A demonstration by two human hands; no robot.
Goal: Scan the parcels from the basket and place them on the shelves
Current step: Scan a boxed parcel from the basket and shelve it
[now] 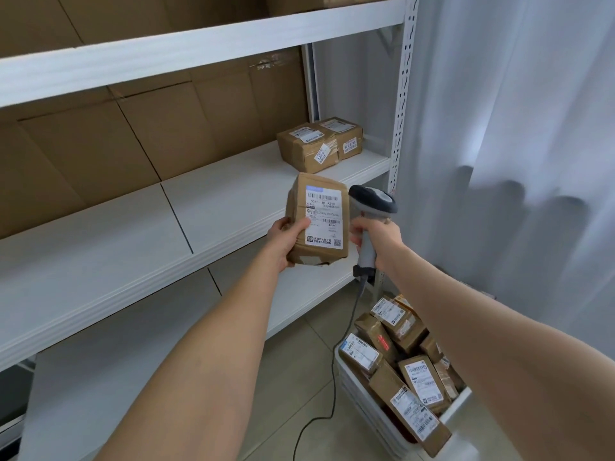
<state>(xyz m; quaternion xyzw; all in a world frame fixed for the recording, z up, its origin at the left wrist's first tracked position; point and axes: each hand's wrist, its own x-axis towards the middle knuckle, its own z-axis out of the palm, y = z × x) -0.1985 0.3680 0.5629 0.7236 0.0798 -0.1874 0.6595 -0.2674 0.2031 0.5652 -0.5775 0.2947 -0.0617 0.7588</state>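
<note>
The held parcel (324,217) is up in front of the middle shelf, gripped along its left edge by the left hand (283,242): thumb on the label's margin, fingers hidden behind. Just beside it on the right, the right hand (379,239) is wrapped round the handle of a grey scanner (372,201), whose head sits level with the parcel's upper right corner, close but apart from it.

A white shelving unit (133,227) fills the left of the view, with brown cardboard sheets (133,134) behind its boards. A pale curtain (515,128) hangs on the right. Below, on the tiled floor (316,410), stands a white basket (362,404) heaped with labelled brown parcels (417,377) - one of them carries a red patch of light. Two small boxes (309,148) sit touching at the right end of the middle shelf. The scanner's dark cable (336,377) trails down to the floor.

The held parcel stands nearly upright, long axis vertical with a slight lean - label facing the camera, barcode at the top, square code at the bottom.
</note>
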